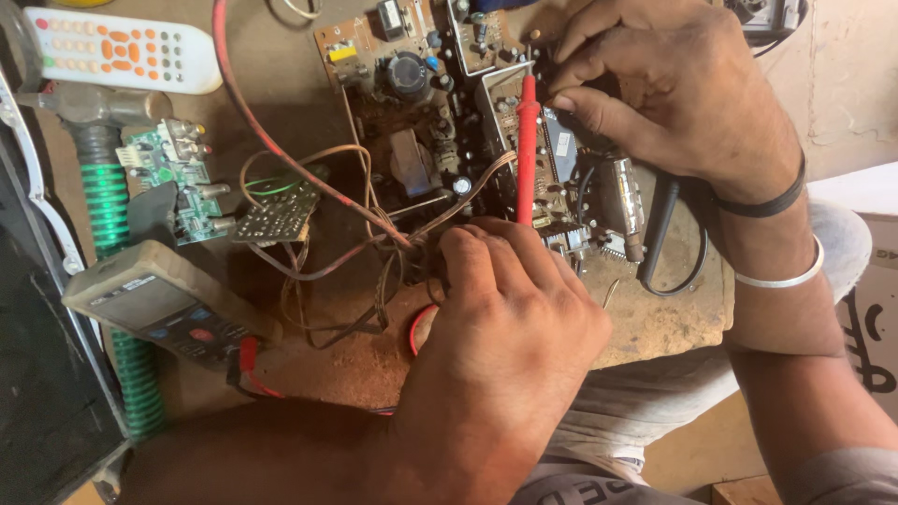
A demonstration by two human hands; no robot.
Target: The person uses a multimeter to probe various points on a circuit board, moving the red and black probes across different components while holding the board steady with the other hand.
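My left hand (510,313) is closed around the lower end of the slim red plastic test probe (528,140), the fingers pressed together on it. The probe stands almost upright in the view, and its metal tip touches the brown printed circuit board full of dark components (421,103) near the top of the board. My right hand (678,89) sits at the upper right edge of this board, with thumb and fingers pinched on something small and dark; I cannot tell what it is. A black probe handle with its cable (662,229) lies under the right wrist. The board rests on a worn brown wooden table (655,323). At the left I see a grey handheld multimeter (164,309), a small green circuit board (173,178), and a white remote control with orange buttons (122,51).
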